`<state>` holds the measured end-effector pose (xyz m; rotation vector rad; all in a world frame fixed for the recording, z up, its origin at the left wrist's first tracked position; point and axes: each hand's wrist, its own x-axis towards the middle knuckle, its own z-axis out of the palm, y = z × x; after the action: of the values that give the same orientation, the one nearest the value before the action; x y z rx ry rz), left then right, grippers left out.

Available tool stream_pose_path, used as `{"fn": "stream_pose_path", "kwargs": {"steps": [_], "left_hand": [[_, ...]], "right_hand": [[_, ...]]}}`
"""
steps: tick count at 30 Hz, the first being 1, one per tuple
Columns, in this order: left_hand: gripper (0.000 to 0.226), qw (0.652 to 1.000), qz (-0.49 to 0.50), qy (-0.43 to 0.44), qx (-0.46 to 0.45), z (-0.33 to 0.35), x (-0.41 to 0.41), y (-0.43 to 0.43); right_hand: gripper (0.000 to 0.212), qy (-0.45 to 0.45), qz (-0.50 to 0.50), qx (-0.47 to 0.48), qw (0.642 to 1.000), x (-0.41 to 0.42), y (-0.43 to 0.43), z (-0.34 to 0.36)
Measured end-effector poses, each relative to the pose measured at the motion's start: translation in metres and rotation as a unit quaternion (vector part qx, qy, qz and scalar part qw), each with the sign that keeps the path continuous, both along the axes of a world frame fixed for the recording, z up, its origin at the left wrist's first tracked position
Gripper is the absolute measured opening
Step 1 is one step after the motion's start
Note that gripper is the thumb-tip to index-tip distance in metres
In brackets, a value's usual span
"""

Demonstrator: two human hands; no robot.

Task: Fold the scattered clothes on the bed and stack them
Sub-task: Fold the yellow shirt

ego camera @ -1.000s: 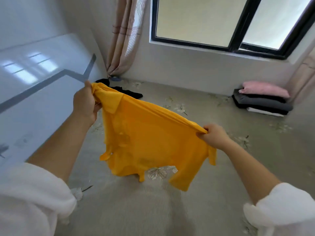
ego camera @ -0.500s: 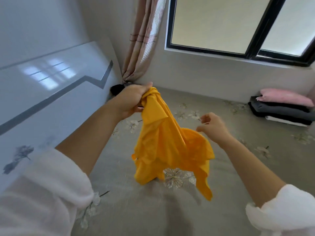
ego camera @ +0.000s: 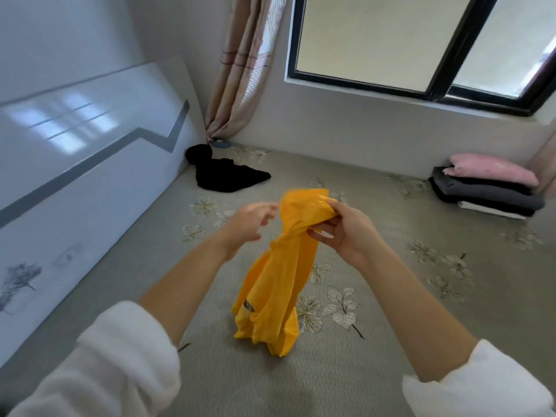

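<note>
Yellow shirt (ego camera: 276,281) is mid-frame, bunched into a vertical rope and hanging from the right hand (ego camera: 343,230). I see that hand's fingers and thumb curled round the gathered top end in a firm grip. Left hand (ego camera: 246,224) is just left of the shirt's top, fingers loose and spread, holding nothing. There's motion blur there, so I can't tell if the fingertips touch the cloth. Shirt's lower end hangs low over the bed (ego camera: 391,341); I can't tell if it touches the sheet. Small dark print shows on the shirt's lower left.

Black garment (ego camera: 225,173) lies crumpled, not folded, upper left of centre, on the bed against the white headboard (ego camera: 75,161).

Stack of folded clothes (ego camera: 487,191) is at the right edge of the frame, on the bed by the wall. Pink is on top, dark grey and black under it, white at the bottom; I count at least 4 layers. It's well apart from the shirt and both hands.

Both forearms are bare, with white sleeves (ego camera: 114,365) ending near the elbows at the bottom corners. Curtain (ego camera: 240,70) is top centre, dark-framed window (ego camera: 421,46) upper right.
</note>
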<state>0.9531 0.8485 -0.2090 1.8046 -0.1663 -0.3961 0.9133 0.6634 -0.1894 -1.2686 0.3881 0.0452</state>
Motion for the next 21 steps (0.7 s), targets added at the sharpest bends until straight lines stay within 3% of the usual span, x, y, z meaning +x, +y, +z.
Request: {"fn": "stream_pose_path", "kwargs": {"steps": [5, 8, 11, 13, 16, 17, 19, 21], "left_hand": [[0.067, 0.984, -0.096, 0.146, 0.036, -0.093, -0.037, 0.018], [0.081, 0.976, -0.106, 0.174, 0.075, -0.132, -0.060, 0.003], [0.081, 0.984, -0.051, 0.154, 0.068, -0.152, -0.065, -0.021], [0.081, 0.986, -0.002, 0.120, 0.112, -0.159, -0.062, -0.031], [0.051, 0.964, 0.052, 0.006, 0.261, -0.160, -0.054, -0.036], [0.041, 0.959, 0.084, -0.014, 0.272, -0.154, -0.053, -0.033], [0.026, 0.960, 0.156, -0.040, 0.227, -0.139, -0.048, -0.025], [0.025, 0.952, 0.215, -0.100, 0.191, -0.131, -0.037, -0.014]], "right_hand": [[0.015, -0.017, -0.026, 0.075, 0.997, 0.008, 0.008, 0.008], [0.018, -0.024, -0.032, 0.108, 0.993, 0.009, 0.015, 0.009], [0.024, -0.033, -0.035, 0.132, 0.990, 0.006, 0.020, 0.016], [0.026, -0.048, -0.035, 0.148, 0.987, 0.003, 0.018, 0.023], [0.027, -0.079, -0.069, 0.159, 0.982, -0.004, 0.003, 0.038], [0.027, -0.085, -0.097, 0.158, 0.979, -0.005, -0.006, 0.041], [0.024, -0.080, -0.184, 0.148, 0.968, -0.007, -0.032, 0.042], [0.022, -0.037, -0.279, 0.132, 0.950, -0.011, -0.062, 0.031]]}}
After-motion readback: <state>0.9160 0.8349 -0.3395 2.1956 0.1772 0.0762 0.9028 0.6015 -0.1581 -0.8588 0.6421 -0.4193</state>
